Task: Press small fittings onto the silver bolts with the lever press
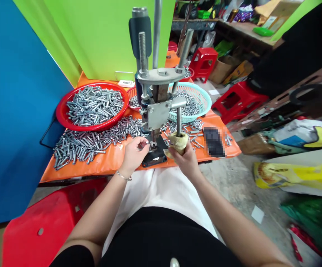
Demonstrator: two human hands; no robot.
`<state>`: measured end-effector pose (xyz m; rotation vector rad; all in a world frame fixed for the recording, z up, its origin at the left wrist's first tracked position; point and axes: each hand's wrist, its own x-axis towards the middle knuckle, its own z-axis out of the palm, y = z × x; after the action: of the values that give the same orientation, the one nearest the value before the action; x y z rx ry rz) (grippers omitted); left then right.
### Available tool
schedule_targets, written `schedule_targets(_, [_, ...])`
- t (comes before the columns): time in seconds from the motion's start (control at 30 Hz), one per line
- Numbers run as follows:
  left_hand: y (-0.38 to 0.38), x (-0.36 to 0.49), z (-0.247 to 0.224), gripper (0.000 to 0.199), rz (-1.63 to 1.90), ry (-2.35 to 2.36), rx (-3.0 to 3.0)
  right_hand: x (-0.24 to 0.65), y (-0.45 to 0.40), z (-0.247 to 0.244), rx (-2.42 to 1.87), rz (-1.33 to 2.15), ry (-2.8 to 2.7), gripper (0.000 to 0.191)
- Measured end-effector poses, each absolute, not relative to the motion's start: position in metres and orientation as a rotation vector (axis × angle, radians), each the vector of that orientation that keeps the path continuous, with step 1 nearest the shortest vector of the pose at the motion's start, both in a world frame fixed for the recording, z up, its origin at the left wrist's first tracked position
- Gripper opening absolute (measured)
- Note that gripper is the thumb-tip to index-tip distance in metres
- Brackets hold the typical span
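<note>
A hand-operated bench press (158, 115) stands on the orange-covered table. My right hand (187, 159) is wrapped round the lower end of its lever handle (179, 122), which is padded with a pale yellowish wrapping (177, 141). My left hand (134, 155) is at the left of the black press base (155, 154), thumb and forefinger brought together close to the small die under the ram. Whatever lies between those fingertips is too small to make out. Loose metal sleeve-like pieces (80, 146) are heaped on the table left of my left hand.
A red basin (126, 98) full of metal pieces stands at the back left, and a light blue basket (205, 98) with more is behind the press. A dark pixelated object (214, 142) lies at the right. Red stools (236, 100) stand beyond the table. A blue panel (16, 92) borders the left.
</note>
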<state>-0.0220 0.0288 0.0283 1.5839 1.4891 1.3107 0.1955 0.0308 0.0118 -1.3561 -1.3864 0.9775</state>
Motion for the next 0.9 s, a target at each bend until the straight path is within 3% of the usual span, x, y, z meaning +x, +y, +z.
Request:
schedule_targets(0.27, [0.012, -0.014, 0.011, 0.011, 1.279, 1.531, 1.788, 0.202, 0.048, 0.003, -1.287, 0.995, -1.580, 0.061])
schedule_targets(0.37, [0.012, -0.009, 0.011, 0.009, 1.320, 1.523, 1.848, 0.222, 0.051, -0.007, -1.346, 0.842, -1.650, 0.066])
schedule_targets(0.57, [0.019, -0.007, 0.005, 0.008, 1.324, 1.535, 1.857, 0.287, 0.055, -0.019, -1.649, 0.346, -1.869, 0.029])
schedule_targets(0.9, [0.035, 0.000, -0.008, 0.009, 1.376, 1.542, 1.908, 0.296, 0.086, 0.000, -1.547, 0.228, -2.460, 0.030])
